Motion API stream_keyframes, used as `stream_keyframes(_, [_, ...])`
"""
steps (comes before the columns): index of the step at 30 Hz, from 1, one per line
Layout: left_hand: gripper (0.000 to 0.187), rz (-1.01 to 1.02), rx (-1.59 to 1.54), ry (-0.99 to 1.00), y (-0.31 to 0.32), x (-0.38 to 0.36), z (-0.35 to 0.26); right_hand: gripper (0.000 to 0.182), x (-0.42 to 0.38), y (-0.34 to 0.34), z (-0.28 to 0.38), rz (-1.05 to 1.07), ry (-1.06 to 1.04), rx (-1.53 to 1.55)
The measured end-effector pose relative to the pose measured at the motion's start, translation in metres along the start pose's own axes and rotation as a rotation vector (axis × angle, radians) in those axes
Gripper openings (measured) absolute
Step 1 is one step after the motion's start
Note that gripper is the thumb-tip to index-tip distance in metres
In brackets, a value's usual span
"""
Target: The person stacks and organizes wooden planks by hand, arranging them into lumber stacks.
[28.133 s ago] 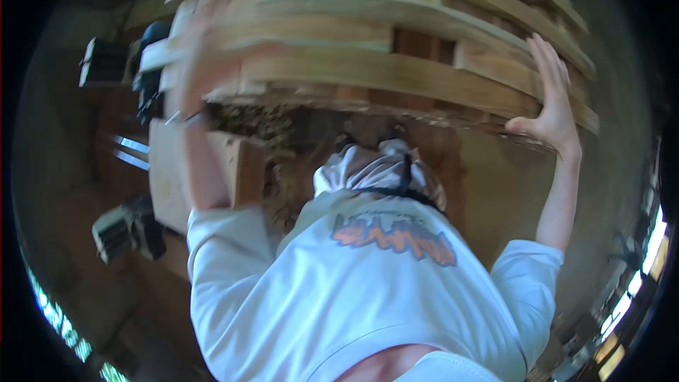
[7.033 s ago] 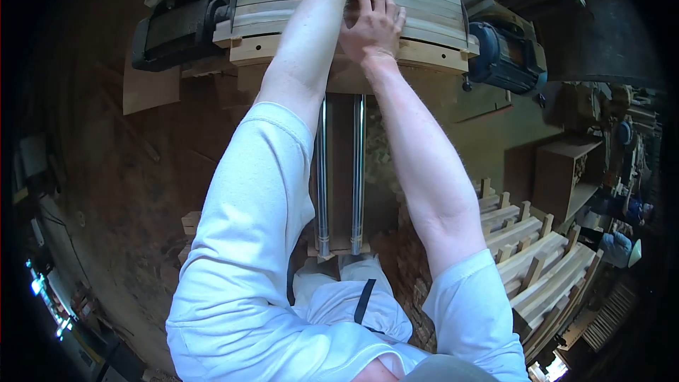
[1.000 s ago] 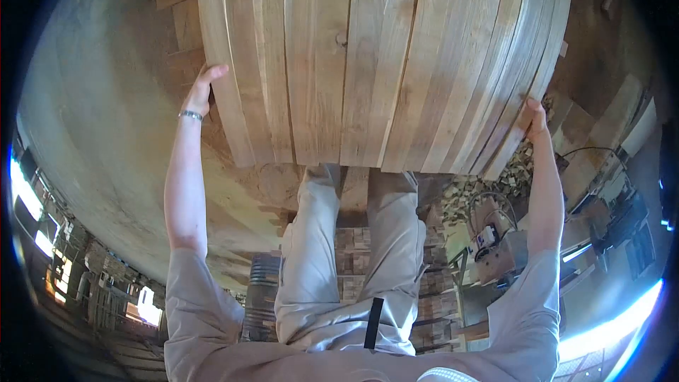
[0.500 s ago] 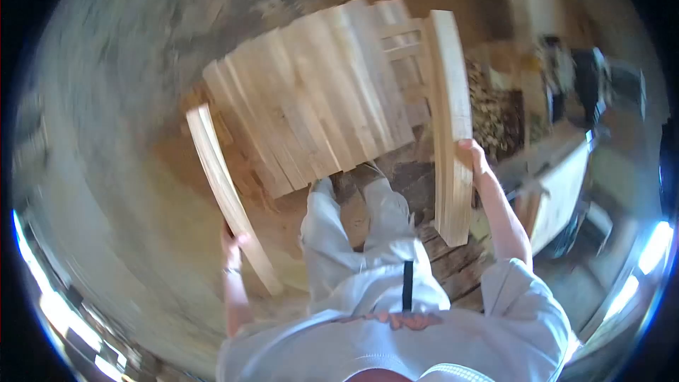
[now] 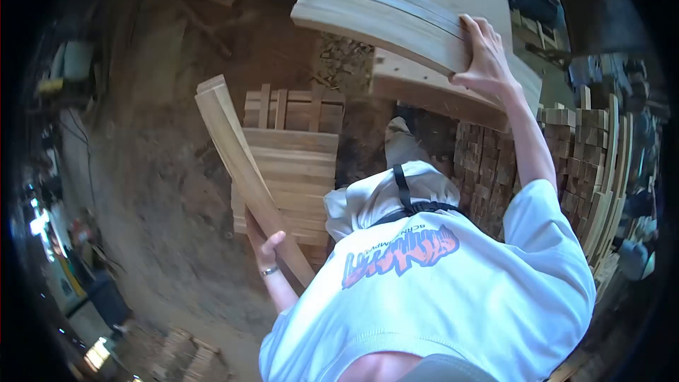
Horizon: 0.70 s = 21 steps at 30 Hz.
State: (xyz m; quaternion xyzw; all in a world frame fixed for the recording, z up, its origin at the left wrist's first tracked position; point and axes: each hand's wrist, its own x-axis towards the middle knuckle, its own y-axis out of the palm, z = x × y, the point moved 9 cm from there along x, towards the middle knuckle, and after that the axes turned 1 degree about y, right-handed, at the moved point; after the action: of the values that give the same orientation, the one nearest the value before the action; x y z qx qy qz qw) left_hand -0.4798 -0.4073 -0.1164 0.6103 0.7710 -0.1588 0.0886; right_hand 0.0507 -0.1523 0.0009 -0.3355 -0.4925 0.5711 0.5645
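Note:
My left hand (image 5: 266, 244) is wrapped round the lower part of a few long pale boards (image 5: 237, 148), which slant up to the left beside my body. At the upper right, my right hand (image 5: 484, 56) grips a thicker bundle of boards (image 5: 385, 18), thumb on the near edge and fingers over the top. That bundle lies over a wooden work surface (image 5: 424, 88); whether it rests on it I cannot tell. Under the left boards is a low stack of planks (image 5: 290, 170) on the floor.
Stacked wood blocks (image 5: 495, 163) stand to the right, with long upright strips (image 5: 612, 177) beside them. Wood scraps (image 5: 343, 60) lie beyond the plank stack. A dark bin (image 5: 106, 301) is at the lower left.
My view and body have turned, so the plank stack now shows at the left. The right bundle has swung from upright to nearly crosswise over the work surface. Both hands keep their boards.

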Motion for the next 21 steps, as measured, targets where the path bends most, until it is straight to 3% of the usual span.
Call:
stream_keyframes(3, [0.121, 0.183, 0.170, 0.173, 0.084, 0.067, -0.073, 0.101, 0.020, 0.025, -0.079, -0.037, -0.054, -0.021])
stream_keyframes(5, [0.121, 0.233, 0.218, 0.211, 0.173, 0.097, -0.143, 0.102, 0.032, 0.053, -0.139, 0.025, -0.011, 0.013])
stream_keyframes(7, [0.118, 0.306, 0.373, 0.311, 0.218, 0.124, -0.173, 0.103, 0.023, 0.084, -0.151, 0.149, -0.038, 0.047])
stream_keyframes(11, [0.108, 0.508, 0.812, 0.660, 0.351, 0.181, -0.244, 0.107, 0.010, 0.122, -0.160, 0.160, -0.081, 0.084])
stream_keyframes(16, [0.110, 0.691, 1.119, 0.916, 0.523, 0.233, -0.238, 0.106, -0.015, 0.114, -0.143, 0.104, -0.061, 0.138])
stream_keyframes(18, [0.110, 0.760, 1.213, 1.059, 0.586, 0.257, -0.208, 0.090, -0.017, 0.103, -0.139, 0.022, -0.087, 0.090])
stream_keyframes(19, [0.110, 0.766, 1.205, 1.059, 0.610, 0.266, -0.198, 0.075, -0.013, 0.075, -0.127, 0.253, -0.050, 0.235])
stream_keyframes(20, [0.110, 0.831, 1.259, 1.080, 0.636, 0.270, -0.185, 0.062, -0.018, 0.057, -0.121, 0.090, -0.153, 0.399])
stream_keyframes(21, [0.111, 0.895, 1.314, 1.104, 0.657, 0.278, -0.174, 0.056, -0.028, 0.055, -0.130, 0.171, -0.057, 0.496])
